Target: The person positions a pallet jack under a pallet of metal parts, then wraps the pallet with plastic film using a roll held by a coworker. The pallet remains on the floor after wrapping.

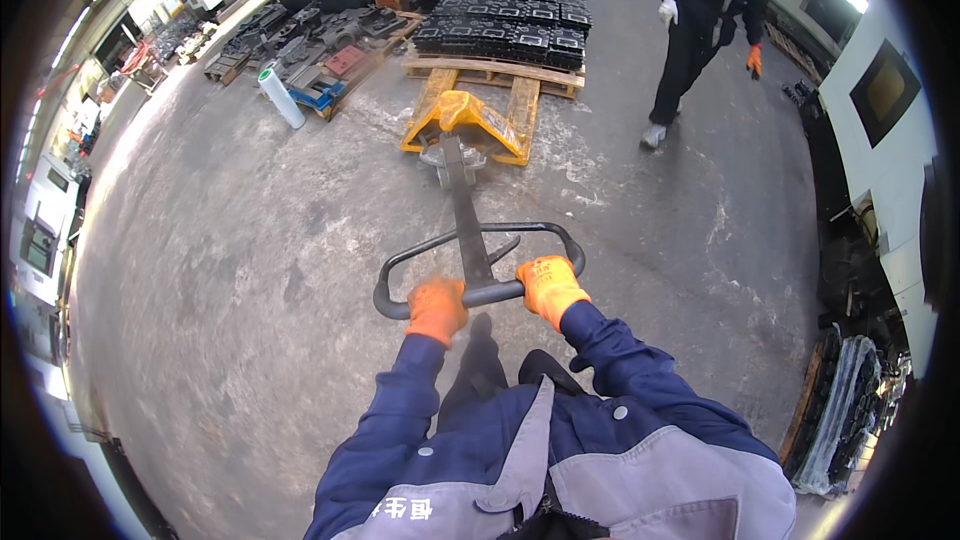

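Note:
Both of my hands wear orange gloves and grip the black loop handle (391,272) of a pallet jack. My left hand (437,309) is wrapped round the near bar, left of the central shaft. My right hand (551,290) closes on the same bar at its right end. A dark shaft (463,202) runs from the handle to the yellow pallet jack body (462,115). Its forks reach under a wooden pallet (560,83), which bears stacked black metal parts (500,30). A small curved lever (505,250) sits inside the handle loop.
A person (708,20) in dark workwear walks at the far right. Left of the load, metal parts lie on pallets beside a white upright roll (281,98). White machines (880,130) line the right side, with wrapped dark parts (842,410) stacked at the lower right.

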